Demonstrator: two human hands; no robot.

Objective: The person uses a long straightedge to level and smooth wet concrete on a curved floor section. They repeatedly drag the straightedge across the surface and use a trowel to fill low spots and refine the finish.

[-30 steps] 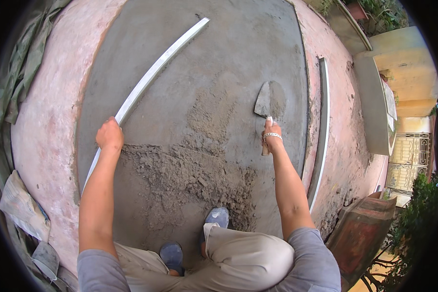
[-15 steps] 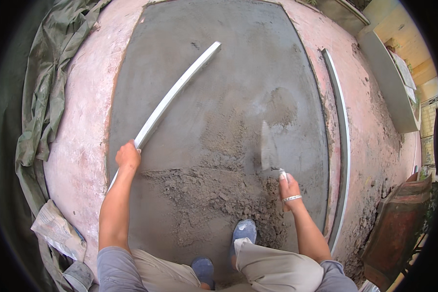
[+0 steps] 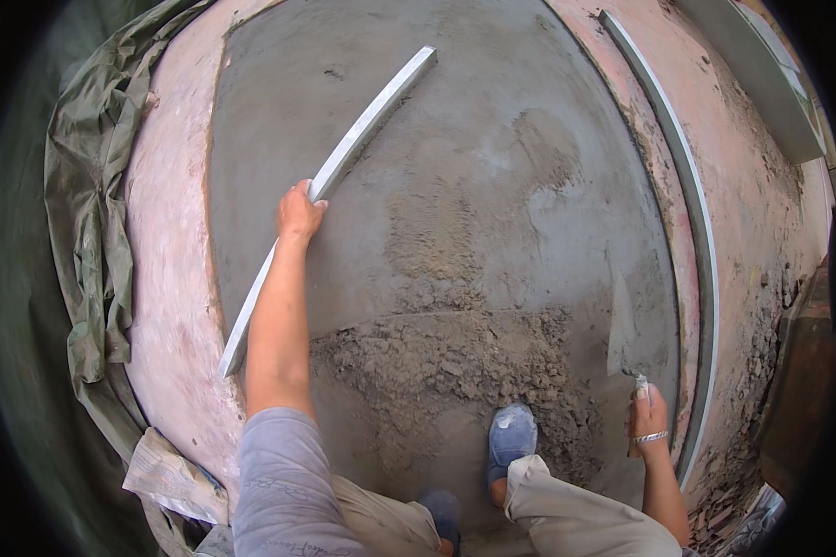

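Observation:
In the head view my left hand (image 3: 299,212) grips a long pale metal straightedge (image 3: 377,113) lying diagonally over the smoothed grey cement (image 3: 279,102). My right hand (image 3: 648,413) is closed on the handle of a trowel (image 3: 622,330), whose blade is flat near the right edge of the cement and slightly blurred. Between my hands is a rough band of crumbly mortar (image 3: 437,362), with a coarse sandy patch above it. My blue shoe (image 3: 513,434) stands at the lower edge of that mortar.
Pink worn flooring (image 3: 167,251) borders the cement. A second bar (image 3: 676,153) lies along the right side. A crumpled green tarp (image 3: 93,241) and pale sack (image 3: 176,478) are at left. A grey slab structure (image 3: 771,88) and rusty container (image 3: 794,371) are at far right.
My right hand has brought the trowel back toward me and to the right. My left hand has shifted forward and right along with the straightedge, while the camera's view has shifted too.

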